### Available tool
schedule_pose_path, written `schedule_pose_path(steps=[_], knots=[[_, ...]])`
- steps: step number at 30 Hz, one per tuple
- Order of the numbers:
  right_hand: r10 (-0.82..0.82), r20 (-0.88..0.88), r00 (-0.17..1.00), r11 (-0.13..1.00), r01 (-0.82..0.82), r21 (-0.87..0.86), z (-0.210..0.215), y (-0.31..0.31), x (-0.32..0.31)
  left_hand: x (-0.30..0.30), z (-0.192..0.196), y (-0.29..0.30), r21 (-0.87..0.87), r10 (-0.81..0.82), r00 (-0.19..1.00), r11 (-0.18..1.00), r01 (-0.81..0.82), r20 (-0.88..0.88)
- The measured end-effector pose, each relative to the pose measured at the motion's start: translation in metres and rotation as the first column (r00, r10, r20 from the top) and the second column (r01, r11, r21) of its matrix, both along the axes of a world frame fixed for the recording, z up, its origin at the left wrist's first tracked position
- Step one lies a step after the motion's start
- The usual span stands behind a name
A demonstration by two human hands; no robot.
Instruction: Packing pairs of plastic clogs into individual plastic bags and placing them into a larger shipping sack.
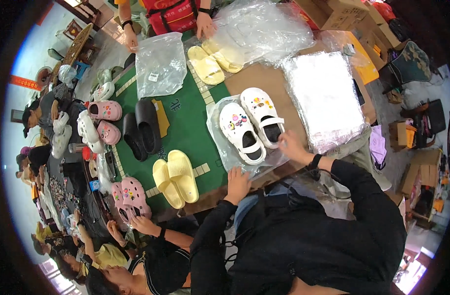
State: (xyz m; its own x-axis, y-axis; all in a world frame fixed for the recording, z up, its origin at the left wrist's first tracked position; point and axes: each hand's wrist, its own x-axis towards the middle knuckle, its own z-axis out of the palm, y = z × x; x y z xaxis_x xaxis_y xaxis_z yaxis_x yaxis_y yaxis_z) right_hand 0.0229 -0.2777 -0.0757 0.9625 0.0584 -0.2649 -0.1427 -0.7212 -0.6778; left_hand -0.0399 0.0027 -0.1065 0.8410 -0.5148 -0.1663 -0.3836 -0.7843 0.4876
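A pair of white clogs with colourful charms lies on a clear plastic bag (pixel 216 129) at the table's near edge, toes pointing away from me. My right hand (pixel 294 148) has its fingers bent against the heel of the right clog (pixel 263 113), at the strap. Beside the heel of the left clog (pixel 239 129), my left hand (pixel 239 184) lies with its fingers stretched out on the near edge of the bag, holding nothing.
Yellow slides (pixel 178 178) and black shoes (pixel 142 129) are on the green table (pixel 193 130) to the left. A silvery stack of bags (pixel 328 98) lies right. A person opposite touches a clear bag (pixel 160 64); a neighbour's hand (pixel 145 226) reaches pink clogs (pixel 131 194).
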Motion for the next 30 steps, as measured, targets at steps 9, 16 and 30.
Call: schedule_pose_path(steps=[9,16,30], knots=[[0.388,0.35,0.853,0.903,-0.274,-0.332,-0.019,0.087,0.04,-0.019,-0.038,0.005,0.21,-0.187,0.975,0.965,0.159,0.124],[0.152,0.519,0.841,0.978,-0.053,-0.2,-0.032,0.065,0.082,-0.002,-0.02,-0.003,0.224,-0.201,0.974,0.959,0.173,0.108],[-0.083,0.097,0.992,0.766,0.001,0.643,0.038,-0.041,0.003,0.058,-0.038,0.021,0.274,-0.069,0.978,0.962,0.012,0.199]])
